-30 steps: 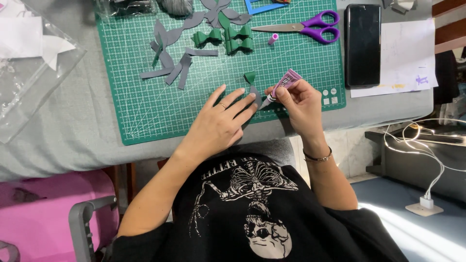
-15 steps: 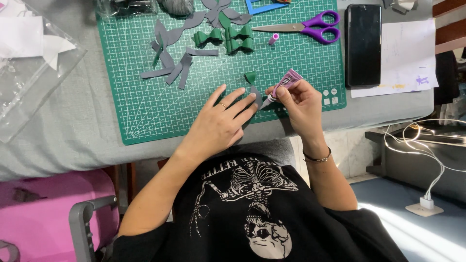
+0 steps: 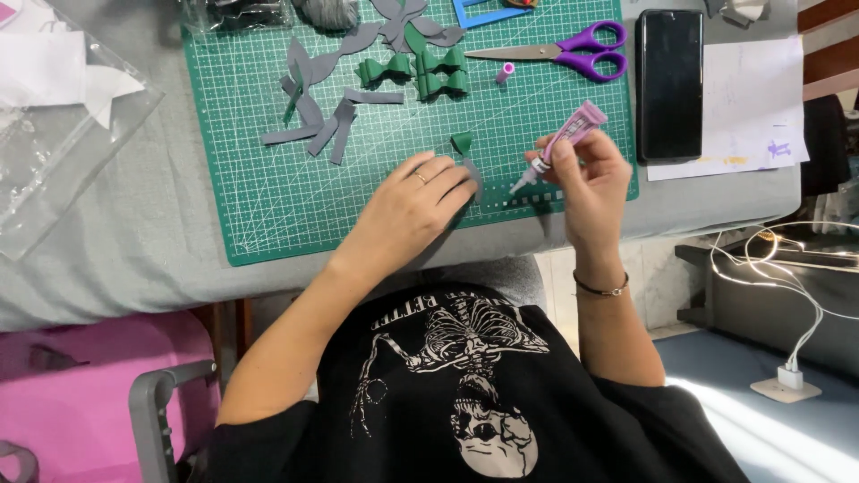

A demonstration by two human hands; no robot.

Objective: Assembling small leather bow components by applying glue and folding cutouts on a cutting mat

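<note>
Head view: a small pink glue tube (image 3: 565, 139) is gripped in the fingers of the right hand (image 3: 586, 179), nozzle pointed down-left above the green cutting mat (image 3: 268, 206). A small green folded piece (image 3: 463, 143) is pinned to the mat under the left hand (image 3: 413, 207), fingers spread flat, purple scissors (image 3: 573, 52) lying well apart

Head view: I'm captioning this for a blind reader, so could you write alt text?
The right hand holds a pink glue tube, nozzle down, over a green cutting mat, while the left hand presses a green strip. Grey and green bows, purple scissors and a black phone lie beyond.
</note>
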